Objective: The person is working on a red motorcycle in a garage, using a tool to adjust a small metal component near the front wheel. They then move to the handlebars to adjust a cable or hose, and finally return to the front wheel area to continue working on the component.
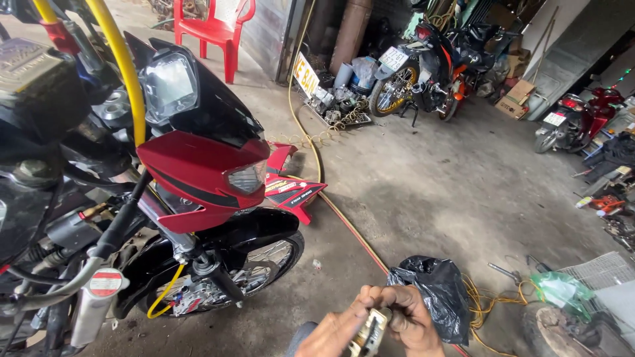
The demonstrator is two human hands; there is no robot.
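Small metal part (370, 332), low centre of view, pinched between both hands, probably to steady it for close work. Left hand (331, 334) curled round its lower end, right hand (409, 318) closed on the top. Black plastic bag (433, 291) just behind on the concrete floor (430, 192); red-black motorcycle (198, 178) to the left.

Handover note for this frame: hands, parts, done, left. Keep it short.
Left hand: closed on a small metal part at the bottom edge of the view.
Right hand: fingers pinch the same part from the other side.
Around: black plastic bag just behind the hands, red and black motorcycle to the left with its front panels loosened, yellow hose across the concrete floor.
Done: part is in hand.
Left: cannot tell from this view; the part is too small to identify.
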